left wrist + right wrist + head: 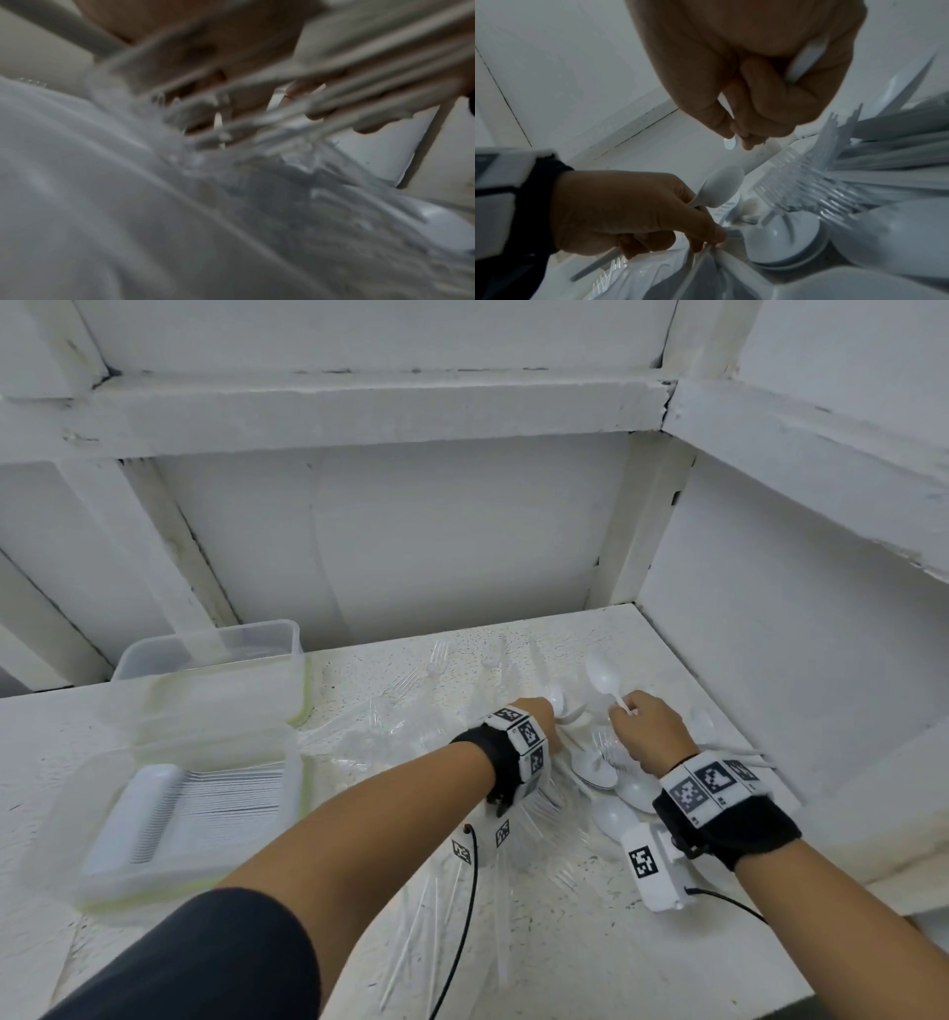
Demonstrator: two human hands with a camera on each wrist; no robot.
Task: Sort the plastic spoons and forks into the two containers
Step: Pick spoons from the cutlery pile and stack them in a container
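White plastic spoons (598, 770) were heaped at the right — one spoon (606, 679) was pinched by the right hand (648, 734). Another spoon (720, 189) was gripped in the curled left hand (536, 719).

No readable text, brand or nr anywhere. Only black-and-white square code markers on both wristbands (526, 742) and on the white wrist-camera boxes (655, 868): patterns, no letters or digits legible.

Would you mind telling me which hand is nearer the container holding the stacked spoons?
Left. The left hand is in the cutlery pile, right of the container; the right hand, gripping a white spoon, is farther right.
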